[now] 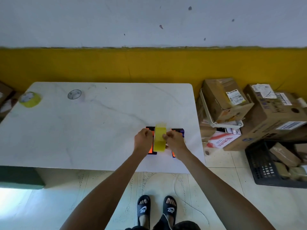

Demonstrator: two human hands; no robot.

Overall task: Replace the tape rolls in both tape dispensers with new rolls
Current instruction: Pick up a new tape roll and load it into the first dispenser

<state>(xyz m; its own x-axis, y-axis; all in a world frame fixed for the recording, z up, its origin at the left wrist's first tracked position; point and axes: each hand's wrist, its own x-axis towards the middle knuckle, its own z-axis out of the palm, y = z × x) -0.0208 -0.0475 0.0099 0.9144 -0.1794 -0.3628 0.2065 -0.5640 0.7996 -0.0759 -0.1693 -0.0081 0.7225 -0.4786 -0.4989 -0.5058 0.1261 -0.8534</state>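
A yellow tape roll (159, 138) stands on edge above the white table (99, 130), held between both hands. My left hand (143, 139) grips its left side and my right hand (175, 143) pinches its right side, with a loose strip of tape lifted at the top. Under the hands lie two black-and-orange tape dispensers: the left dispenser (152, 151) and the right dispenser (179, 131), both mostly hidden. A second yellow roll (30, 99) lies flat at the table's far left corner. A thin, nearly empty tape ring (74, 94) lies to its right.
Stacked cardboard boxes (229, 100) and a white basket (221, 123) stand right of the table. A black crate (272, 165) with packages sits on the tiled floor at right. A yellow-and-white wall runs behind. My sandalled feet are below the table's front edge.
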